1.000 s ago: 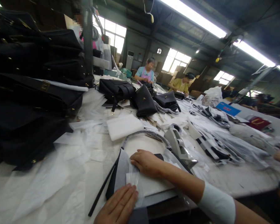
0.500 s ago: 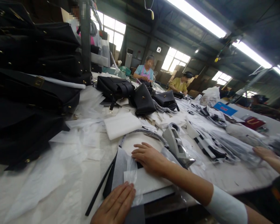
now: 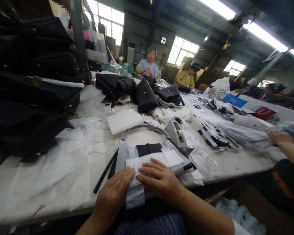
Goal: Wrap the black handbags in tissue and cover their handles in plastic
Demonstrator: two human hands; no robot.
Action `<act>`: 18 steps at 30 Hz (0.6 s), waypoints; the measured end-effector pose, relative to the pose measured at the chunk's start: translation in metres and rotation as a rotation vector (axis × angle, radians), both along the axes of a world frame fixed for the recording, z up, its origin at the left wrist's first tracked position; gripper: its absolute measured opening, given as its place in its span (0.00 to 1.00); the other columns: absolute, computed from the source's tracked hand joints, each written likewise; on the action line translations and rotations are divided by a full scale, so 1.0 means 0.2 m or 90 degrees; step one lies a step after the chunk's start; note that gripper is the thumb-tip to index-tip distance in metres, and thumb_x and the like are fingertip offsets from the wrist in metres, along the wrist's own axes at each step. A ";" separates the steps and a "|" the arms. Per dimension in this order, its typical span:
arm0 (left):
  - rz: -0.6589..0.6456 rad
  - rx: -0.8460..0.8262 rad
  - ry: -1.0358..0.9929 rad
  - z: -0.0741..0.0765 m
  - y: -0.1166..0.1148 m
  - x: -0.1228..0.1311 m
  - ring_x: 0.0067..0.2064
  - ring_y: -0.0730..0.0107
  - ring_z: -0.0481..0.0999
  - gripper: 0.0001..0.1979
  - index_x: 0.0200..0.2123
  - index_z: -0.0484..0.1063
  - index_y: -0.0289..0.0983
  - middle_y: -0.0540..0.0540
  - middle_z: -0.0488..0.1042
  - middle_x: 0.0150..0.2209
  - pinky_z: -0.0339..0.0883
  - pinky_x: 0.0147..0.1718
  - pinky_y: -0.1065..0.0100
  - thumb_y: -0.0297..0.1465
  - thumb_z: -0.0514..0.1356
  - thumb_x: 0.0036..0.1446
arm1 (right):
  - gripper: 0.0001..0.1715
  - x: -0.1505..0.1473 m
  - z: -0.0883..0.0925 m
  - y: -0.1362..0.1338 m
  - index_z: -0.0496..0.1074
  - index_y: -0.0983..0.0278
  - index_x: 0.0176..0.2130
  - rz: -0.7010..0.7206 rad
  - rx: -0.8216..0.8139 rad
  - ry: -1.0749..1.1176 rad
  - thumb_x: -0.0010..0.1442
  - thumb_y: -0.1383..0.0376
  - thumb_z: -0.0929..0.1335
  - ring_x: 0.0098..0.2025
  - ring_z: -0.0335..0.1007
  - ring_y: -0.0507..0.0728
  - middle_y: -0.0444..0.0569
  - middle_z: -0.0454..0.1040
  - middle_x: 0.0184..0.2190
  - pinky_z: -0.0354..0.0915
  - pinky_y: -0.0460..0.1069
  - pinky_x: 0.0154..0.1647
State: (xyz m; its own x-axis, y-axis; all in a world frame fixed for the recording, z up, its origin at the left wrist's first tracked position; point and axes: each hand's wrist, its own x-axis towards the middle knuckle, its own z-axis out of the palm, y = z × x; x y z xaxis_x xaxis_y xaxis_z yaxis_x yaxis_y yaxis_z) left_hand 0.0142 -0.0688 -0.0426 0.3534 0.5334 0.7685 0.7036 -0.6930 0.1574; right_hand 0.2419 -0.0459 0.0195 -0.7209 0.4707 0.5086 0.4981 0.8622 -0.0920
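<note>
A black handbag [image 3: 148, 148] lies at the table's front edge, mostly covered by grey-white wrapping. Its arched handle [image 3: 147, 127] is wrapped in clear film. A white sheet [image 3: 171, 157] lies across the bag's front, and a strip of it hangs over the edge. My left hand [image 3: 114, 189] presses on the sheet's left part, fingers stretched out together. Beside it, my right hand [image 3: 161, 179] rests on the sheet's middle, fingers spread. A thin black strap [image 3: 105, 173] sticks out left of the bag. The bag's lower side is hidden under my hands.
A grey tape dispenser [image 3: 177, 135] stands right behind the bag. Black bags are stacked [image 3: 36, 94] at the left; several more [image 3: 145, 96] lie farther back. White sheets [image 3: 123, 120] cover much of the table. Another person's hand [image 3: 280, 137] touches plastic-wrapped items at right.
My right hand has moved from the bag's upper part down towards me, next to my left. The black tab now shows, and the sheet lies lower over the front. The view has shifted slightly.
</note>
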 end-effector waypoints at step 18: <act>0.033 -0.518 -0.118 0.31 0.03 -0.05 0.49 0.64 0.80 0.24 0.45 0.78 0.45 0.53 0.82 0.44 0.73 0.48 0.65 0.45 0.44 0.68 | 0.11 0.00 -0.07 0.03 0.75 0.61 0.47 0.026 0.097 0.081 0.67 0.63 0.65 0.46 0.78 0.53 0.46 0.81 0.44 0.68 0.54 0.58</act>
